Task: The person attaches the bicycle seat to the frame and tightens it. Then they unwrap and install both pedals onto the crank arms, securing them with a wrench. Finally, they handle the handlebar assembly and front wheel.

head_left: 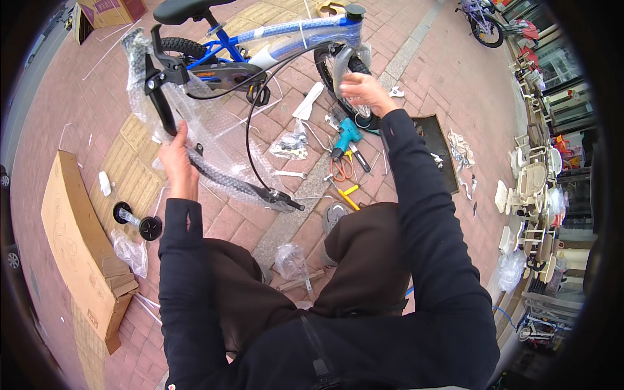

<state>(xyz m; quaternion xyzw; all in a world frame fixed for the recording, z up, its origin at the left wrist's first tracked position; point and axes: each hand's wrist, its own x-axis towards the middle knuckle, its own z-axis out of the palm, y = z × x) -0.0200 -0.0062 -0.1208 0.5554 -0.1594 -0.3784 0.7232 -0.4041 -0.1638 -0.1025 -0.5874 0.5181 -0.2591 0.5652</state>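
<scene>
A blue bicycle [296, 38], partly covered in bubble wrap, stands in front of me. Its black handlebar [224, 179] hangs loose on the near left, joined to the frame by black cables [249, 140]. My left hand [179, 166] is closed round the bar, by the bubble wrap [227, 140]. Beside the wrapped front fork and front wheel [359, 65] is my right hand [367, 94], its fingers stretched out to the left and holding nothing I can see. Whether it touches the fork cannot be made out.
On the brick paving lie a teal power tool [347, 135], orange-handled scissors [342, 169], a yellow-handled tool [349, 195], a wrench [291, 173] and a tool tray [437, 151]. A flattened cardboard box [84, 240] and black spool-shaped part [136, 220] are left; chairs [534, 179] line the right.
</scene>
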